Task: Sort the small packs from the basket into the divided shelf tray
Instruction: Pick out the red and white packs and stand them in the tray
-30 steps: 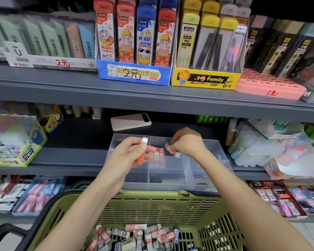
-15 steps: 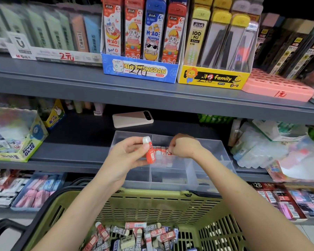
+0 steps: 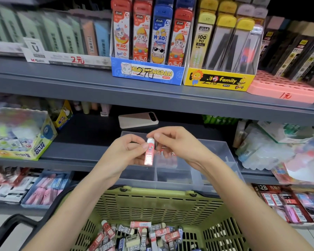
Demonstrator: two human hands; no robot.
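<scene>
A small red pack with a white cap point(image 3: 149, 152) stands upright between both hands, above the clear divided tray point(image 3: 223, 151) on the middle shelf. My left hand point(image 3: 127, 151) pinches the pack's side. My right hand point(image 3: 172, 142) touches its white cap with fingertips. A few red packs point(image 3: 160, 152) lie in a rear compartment of the tray, mostly hidden behind the hands. The green basket point(image 3: 152, 201) sits below, holding several red and grey packs point(image 3: 140, 236).
A beige phone-like device point(image 3: 138, 119) lies behind the tray. A glue box point(image 3: 24, 134) stands on the shelf at left, plastic bags point(image 3: 272, 147) at right. Boxes of pencil-lead cases point(image 3: 149, 44) fill the shelf above. The basket's black handle point(image 3: 13, 227) hangs at lower left.
My right hand left the tray's rear compartment and rose to the cap of the pack that my left hand holds. The pack now stands upright between both hands.
</scene>
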